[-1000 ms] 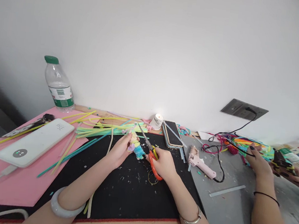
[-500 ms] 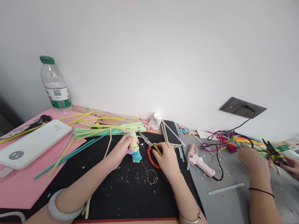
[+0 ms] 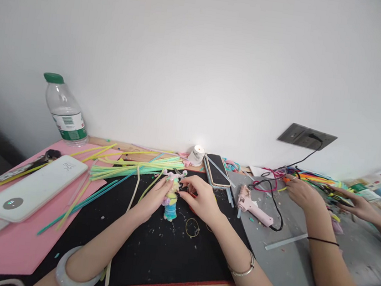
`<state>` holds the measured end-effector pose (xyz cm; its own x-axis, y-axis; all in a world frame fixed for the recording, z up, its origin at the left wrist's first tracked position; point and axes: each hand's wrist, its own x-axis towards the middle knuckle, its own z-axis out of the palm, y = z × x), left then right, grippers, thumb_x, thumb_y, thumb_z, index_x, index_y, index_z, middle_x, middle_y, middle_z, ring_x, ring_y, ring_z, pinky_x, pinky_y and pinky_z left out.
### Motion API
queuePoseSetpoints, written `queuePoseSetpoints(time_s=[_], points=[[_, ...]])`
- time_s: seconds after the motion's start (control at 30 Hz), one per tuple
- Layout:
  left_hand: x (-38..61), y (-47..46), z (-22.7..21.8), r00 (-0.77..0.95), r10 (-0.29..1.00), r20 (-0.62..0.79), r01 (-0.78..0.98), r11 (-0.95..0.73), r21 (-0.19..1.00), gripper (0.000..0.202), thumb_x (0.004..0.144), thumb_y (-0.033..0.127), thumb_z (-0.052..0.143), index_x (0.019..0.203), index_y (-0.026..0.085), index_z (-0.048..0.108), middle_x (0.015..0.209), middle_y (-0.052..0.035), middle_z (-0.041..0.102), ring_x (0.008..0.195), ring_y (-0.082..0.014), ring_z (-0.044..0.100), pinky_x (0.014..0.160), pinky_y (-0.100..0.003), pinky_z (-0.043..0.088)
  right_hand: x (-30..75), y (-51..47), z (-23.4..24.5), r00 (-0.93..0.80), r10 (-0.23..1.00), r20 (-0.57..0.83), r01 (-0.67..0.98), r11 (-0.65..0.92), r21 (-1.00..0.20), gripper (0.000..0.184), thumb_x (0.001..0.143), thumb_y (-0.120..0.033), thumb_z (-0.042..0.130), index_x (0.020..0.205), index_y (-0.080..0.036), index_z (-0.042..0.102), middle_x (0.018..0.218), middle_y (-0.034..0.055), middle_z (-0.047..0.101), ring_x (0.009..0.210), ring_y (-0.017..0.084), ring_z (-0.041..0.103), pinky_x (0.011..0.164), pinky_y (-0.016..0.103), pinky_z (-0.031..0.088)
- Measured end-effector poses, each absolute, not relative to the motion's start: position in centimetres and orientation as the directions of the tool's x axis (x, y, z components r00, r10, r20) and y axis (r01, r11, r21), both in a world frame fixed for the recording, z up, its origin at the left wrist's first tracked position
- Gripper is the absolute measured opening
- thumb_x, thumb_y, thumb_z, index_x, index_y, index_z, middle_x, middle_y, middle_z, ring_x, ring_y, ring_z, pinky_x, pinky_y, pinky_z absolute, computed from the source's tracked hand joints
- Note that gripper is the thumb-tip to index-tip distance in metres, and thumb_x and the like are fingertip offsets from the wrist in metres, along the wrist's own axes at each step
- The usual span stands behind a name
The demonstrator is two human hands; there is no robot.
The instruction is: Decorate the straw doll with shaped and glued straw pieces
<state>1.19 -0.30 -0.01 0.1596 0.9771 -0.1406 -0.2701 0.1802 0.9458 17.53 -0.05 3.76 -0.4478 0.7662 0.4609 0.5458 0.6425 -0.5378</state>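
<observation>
In my left hand (image 3: 154, 197) is a small pastel pipe-cleaner figure (image 3: 170, 209), upright, with a blue striped lower part and a yellow and pink upper part. My fingers wrap its left side and hide part of it. My right hand (image 3: 202, 199) is closed at the figure's right side, thumb and forefinger pinched against it; whether a small piece sits between them is hidden. Behind the right hand's fingers, red and dark parts of the scissors (image 3: 194, 196) show, mostly covered. A thin rubber band (image 3: 192, 227) lies on the black mat (image 3: 163, 259) just below.
Green and yellow pipe cleaners (image 3: 133, 166) lie behind my left hand. A white power bank (image 3: 36, 187) and a bottle (image 3: 66, 112) stand left. A phone (image 3: 218, 169), paper cup (image 3: 196, 155) and pink glue gun (image 3: 253, 209) lie right. A co-worker's hands (image 3: 303, 192) work farther right.
My right hand has come off the scissors' handles and moved left to the figure. The figure now stands more upright. The co-worker's nearer hand has moved left.
</observation>
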Motion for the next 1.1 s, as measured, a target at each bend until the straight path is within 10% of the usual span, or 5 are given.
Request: queuePoseSetpoints(time_s=[0.7, 0.9, 1.1], points=[[1.0, 0.1, 0.2, 0.075, 0.969, -0.234, -0.321, 0.246, 0.914, 0.044, 0.074, 0.050, 0.063, 0.107, 0.021, 0.062, 0.093, -0.0032, 0.062, 0.082, -0.0149, 0.058, 0.067, -0.023, 0.046, 18.5, 0.7, 1.7, 0.048, 0.839, 0.541, 0.563, 0.425, -0.709, 0.006, 0.079, -0.017, 0.055, 0.078, -0.019, 0.061, 0.068, 0.0004, 0.061, 0.054, 0.013, 0.051, 0.056, 0.026, 0.044], [1.2, 0.0, 0.9, 0.061, 0.970, -0.235, -0.327, 0.242, 0.913, 0.044, 0.071, 0.047, 0.067, 0.104, 0.019, 0.060, 0.081, 0.0004, 0.060, 0.064, -0.0101, 0.056, 0.057, -0.021, 0.046, 19.6, 1.9, 0.4, -0.129, 0.826, 0.549, 0.648, 0.489, -0.583, 0.018, 0.078, -0.009, 0.054, 0.086, -0.020, 0.065, 0.114, 0.0098, 0.064, 0.109, 0.023, 0.057, 0.092, 0.040, 0.045], [1.3, -0.2, 1.2, 0.144, 0.968, -0.206, -0.334, 0.244, 0.911, 0.042, 0.073, 0.045, 0.065, 0.104, 0.019, 0.056, 0.078, 0.0009, 0.059, 0.066, -0.0126, 0.061, 0.061, -0.023, 0.048, 18.5, 1.0, 0.7, -0.206, 0.796, 0.569, 0.557, 0.573, -0.600, 0.015, 0.081, -0.011, 0.055, 0.083, -0.019, 0.067, 0.106, 0.0091, 0.065, 0.100, 0.020, 0.061, 0.090, 0.035, 0.048]])
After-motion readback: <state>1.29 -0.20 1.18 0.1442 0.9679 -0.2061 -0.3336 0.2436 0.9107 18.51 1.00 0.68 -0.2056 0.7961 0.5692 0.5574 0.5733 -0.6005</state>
